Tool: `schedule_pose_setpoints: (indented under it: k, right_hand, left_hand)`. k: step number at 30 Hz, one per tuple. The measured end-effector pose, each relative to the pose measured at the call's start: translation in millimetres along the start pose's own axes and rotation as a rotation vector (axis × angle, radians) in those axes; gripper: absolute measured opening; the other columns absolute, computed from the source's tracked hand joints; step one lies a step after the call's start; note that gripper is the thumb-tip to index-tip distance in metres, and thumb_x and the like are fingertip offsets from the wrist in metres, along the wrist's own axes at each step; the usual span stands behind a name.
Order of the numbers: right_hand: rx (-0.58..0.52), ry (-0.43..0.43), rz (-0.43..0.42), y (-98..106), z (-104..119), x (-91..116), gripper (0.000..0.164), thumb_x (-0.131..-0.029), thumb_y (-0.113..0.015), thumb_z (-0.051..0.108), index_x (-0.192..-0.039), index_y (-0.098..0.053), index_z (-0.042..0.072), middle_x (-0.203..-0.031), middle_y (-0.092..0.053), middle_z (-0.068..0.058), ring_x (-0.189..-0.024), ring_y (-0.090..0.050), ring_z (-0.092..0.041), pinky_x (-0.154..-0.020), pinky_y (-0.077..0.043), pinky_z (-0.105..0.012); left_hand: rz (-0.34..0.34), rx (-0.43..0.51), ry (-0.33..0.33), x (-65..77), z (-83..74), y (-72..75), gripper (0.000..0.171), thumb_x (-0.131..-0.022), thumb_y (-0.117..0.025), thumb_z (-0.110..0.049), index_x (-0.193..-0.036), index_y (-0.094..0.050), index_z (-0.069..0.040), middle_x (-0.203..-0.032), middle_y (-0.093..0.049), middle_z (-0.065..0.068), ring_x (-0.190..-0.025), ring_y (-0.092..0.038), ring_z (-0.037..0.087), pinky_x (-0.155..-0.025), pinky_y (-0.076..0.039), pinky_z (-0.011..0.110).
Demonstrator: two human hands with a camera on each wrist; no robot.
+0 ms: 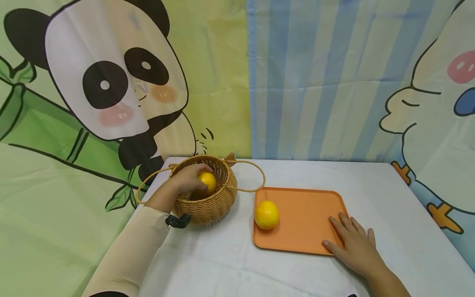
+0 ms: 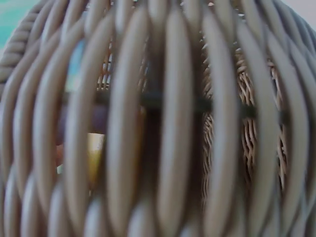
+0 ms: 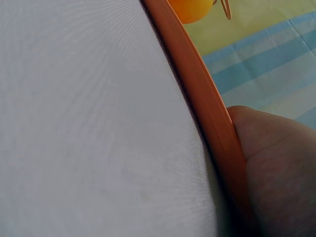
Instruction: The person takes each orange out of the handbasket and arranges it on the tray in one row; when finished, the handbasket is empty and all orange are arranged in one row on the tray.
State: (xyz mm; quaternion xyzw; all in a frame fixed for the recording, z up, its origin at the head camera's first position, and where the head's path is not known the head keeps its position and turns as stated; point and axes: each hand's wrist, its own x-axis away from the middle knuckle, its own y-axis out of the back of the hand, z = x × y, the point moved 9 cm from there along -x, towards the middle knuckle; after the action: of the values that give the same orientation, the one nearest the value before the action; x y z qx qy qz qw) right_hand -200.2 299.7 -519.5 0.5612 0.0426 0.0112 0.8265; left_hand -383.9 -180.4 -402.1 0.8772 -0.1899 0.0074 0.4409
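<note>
Grasping a round yellow fruit (image 1: 208,182) between curled fingers and thumb of the left hand (image 1: 189,179), inside a bulging wicker basket (image 1: 208,210) with thin looped handles (image 1: 264,180), just left of the flat, round-cornered orange tray (image 1: 300,218). Resting the right hand (image 1: 354,246), spread and gripping nothing, on the tray's right edge. Showing a second yellow fruit (image 1: 266,215), smooth and round, on the tray's left part. Revealing, only in the left wrist view, blurred curved strands (image 2: 175,118) up close, yellow glimpsed between; only in the right wrist view, the tray's smooth raised side, against white, finely textured cloth (image 3: 98,123).
</note>
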Motion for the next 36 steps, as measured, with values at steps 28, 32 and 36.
schedule_pose_setpoints:
  k: [28,32,36]
  right_hand:
    - [-0.020,0.007,-0.003,0.2,-0.4,1.9,0.094,-0.097,-0.062,0.071,-0.163,-0.043,0.007,-0.167,-0.029,-0.033,-0.149,-0.021,-0.063,-0.104,0.000,-0.092]
    - [-0.020,0.015,-0.006,0.1,-0.7,1.4,0.094,-0.097,-0.062,0.070,-0.163,-0.042,0.007,-0.168,-0.029,-0.033,-0.149,-0.021,-0.063,-0.103,0.000,-0.092]
    - [-0.024,0.020,-0.007,0.1,-0.7,0.9,0.093,-0.097,-0.062,0.070,-0.163,-0.042,0.007,-0.168,-0.028,-0.033,-0.149,-0.020,-0.063,-0.103,0.000,-0.092]
  left_hand:
    - [-0.091,0.320,-0.155,16.5,-35.7,14.9,0.066,-0.088,-0.088,-0.010,-0.147,-0.060,-0.017,-0.146,-0.057,0.012,-0.125,-0.058,0.035,-0.099,-0.054,0.044]
    - [-0.093,0.359,-0.167,20.1,-44.9,14.0,0.067,-0.088,-0.088,-0.010,-0.148,-0.061,-0.019,-0.146,-0.058,0.012,-0.124,-0.058,0.035,-0.097,-0.055,0.042]
    - [-0.093,0.406,-0.170,22.8,-50.3,13.1,0.067,-0.088,-0.088,-0.009,-0.147,-0.060,-0.020,-0.144,-0.058,0.013,-0.124,-0.058,0.035,-0.097,-0.056,0.041]
